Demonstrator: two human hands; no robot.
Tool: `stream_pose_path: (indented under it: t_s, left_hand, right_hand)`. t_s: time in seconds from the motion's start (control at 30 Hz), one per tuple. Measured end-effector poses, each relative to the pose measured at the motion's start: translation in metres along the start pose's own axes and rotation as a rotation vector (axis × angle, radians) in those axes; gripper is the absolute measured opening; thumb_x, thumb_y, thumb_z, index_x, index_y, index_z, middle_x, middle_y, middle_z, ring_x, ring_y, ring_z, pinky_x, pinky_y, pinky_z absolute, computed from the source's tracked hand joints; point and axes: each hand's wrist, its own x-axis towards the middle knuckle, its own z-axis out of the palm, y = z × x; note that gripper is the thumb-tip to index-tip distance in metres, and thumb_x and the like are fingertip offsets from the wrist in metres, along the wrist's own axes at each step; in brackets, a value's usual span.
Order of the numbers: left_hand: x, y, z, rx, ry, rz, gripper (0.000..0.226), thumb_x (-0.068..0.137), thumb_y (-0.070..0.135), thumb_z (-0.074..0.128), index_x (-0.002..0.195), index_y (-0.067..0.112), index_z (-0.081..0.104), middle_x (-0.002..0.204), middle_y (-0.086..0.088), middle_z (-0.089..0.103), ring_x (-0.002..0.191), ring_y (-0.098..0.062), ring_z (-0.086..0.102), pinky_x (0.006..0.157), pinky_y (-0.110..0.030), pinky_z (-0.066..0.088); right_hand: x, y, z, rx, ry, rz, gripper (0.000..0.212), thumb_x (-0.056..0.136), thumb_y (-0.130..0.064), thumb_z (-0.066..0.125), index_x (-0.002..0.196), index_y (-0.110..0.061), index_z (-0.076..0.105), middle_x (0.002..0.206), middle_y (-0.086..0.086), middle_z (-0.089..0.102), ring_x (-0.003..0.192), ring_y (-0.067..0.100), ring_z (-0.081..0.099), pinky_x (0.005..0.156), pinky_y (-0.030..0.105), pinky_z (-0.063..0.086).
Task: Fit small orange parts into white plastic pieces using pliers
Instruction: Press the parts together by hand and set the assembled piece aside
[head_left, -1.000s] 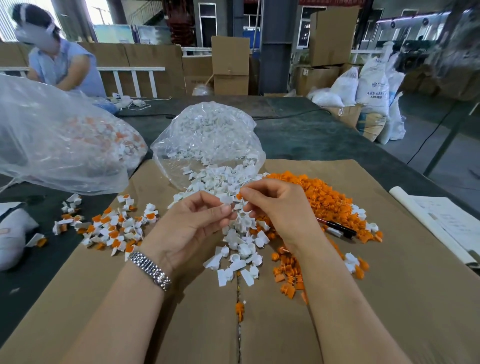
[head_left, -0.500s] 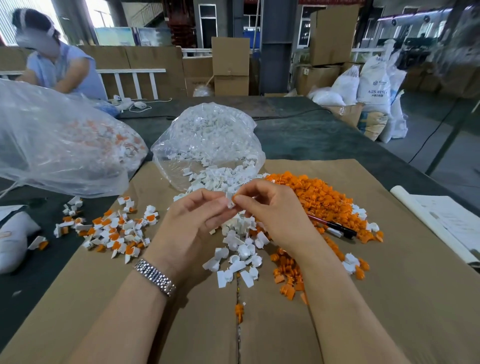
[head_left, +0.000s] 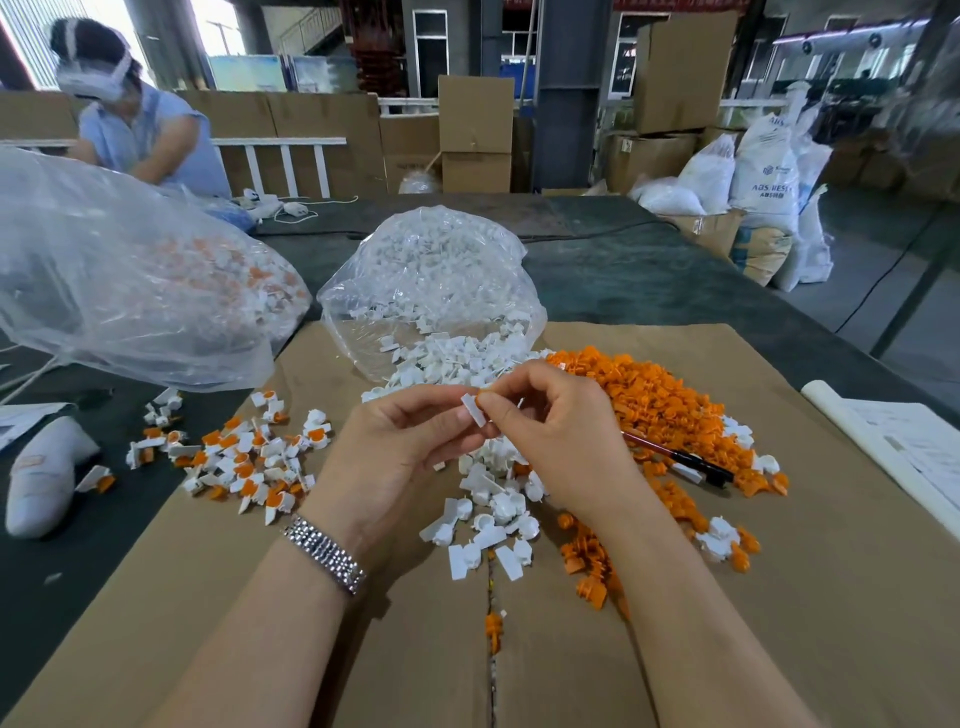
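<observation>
My left hand (head_left: 400, 447) and my right hand (head_left: 550, 436) meet above the table and pinch one small white plastic piece (head_left: 474, 410) between their fingertips. A sliver of orange shows at my right fingertips. Below the hands lies a scatter of white pieces (head_left: 488, 514). A heap of orange parts (head_left: 654, 405) spreads to the right. A dark-handled tool (head_left: 685, 460), possibly the pliers, lies on that heap, untouched. Assembled white-and-orange pieces (head_left: 244, 457) lie at the left.
An open clear bag of white pieces (head_left: 431, 280) stands behind the hands. A bigger clear bag (head_left: 114, 291) sits at the left. Brown cardboard (head_left: 779, 597) covers the table. Papers (head_left: 904, 441) lie at the right edge. Another person (head_left: 135, 135) works at the far left.
Both hands have risen slightly from the white pile, still joined on the white piece. The fingertips have shifted around it. Nothing else on the table has moved.
</observation>
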Motion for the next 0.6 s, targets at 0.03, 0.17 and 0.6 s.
stream_pose_path:
  t_s: [0.03,0.17,0.6]
  left_hand:
    - [0.000,0.000,0.000,0.002,0.003,0.003,0.026,0.079,0.000,0.072,0.105,-0.004,0.076,0.107,-0.025,0.075,0.092,-0.030,0.076,0.075,-0.024,0.061]
    - [0.002,0.000,0.000,-0.094,-0.027,-0.061,0.026,0.080,-0.001,0.069,0.105,-0.005,0.076,0.112,-0.030,0.071,0.087,-0.027,0.076,0.071,-0.023,0.061]
    - [0.003,0.004,-0.011,-0.237,-0.208,-0.182,0.027,0.090,0.003,0.061,0.113,0.000,0.076,0.115,-0.026,0.072,0.091,-0.023,0.076,0.074,-0.026,0.062]
  right_hand:
    - [0.000,0.000,0.000,-0.003,0.008,-0.002,0.005,0.092,-0.029,0.073,0.089,-0.026,0.071,0.075,-0.006,0.067,0.062,0.009,0.054,0.059,0.030,0.051]
    - [-0.002,-0.004,0.001,0.066,0.002,-0.005,0.008,0.090,-0.025,0.076,0.085,-0.021,0.070,0.073,-0.005,0.068,0.060,0.003,0.053,0.058,0.024,0.047]
    - [-0.001,-0.010,-0.014,0.151,-0.203,-0.063,0.033,0.086,-0.030,0.079,0.118,-0.034,0.073,0.102,-0.007,0.068,0.076,0.014,0.058,0.073,0.022,0.053]
